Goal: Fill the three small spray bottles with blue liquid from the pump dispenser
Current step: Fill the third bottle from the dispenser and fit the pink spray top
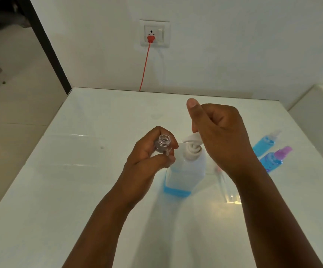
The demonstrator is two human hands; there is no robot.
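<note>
My left hand (pixel 153 151) grips a small clear spray bottle (pixel 163 144) with no cap, its open mouth up, just left of the pump spout. The pump dispenser (pixel 185 171) stands mid-table, with a little blue liquid at its bottom. My right hand (pixel 220 130) hovers over the white pump head (pixel 192 146), fingers curled, thumb raised; whether the fingers touch the head is hidden. Two small bottles filled with blue liquid lie at the right: one with a clear cap (pixel 265 143), one with a purple cap (pixel 274 157).
The white glossy table (pixel 79 190) meets the wall at the back. A red cord (pixel 145 64) runs from a wall socket (pixel 154 33) down behind the table. A clear sprayer part (pixel 227 188) lies by my right wrist. A white ledge (pixel 315 113) rises at the right.
</note>
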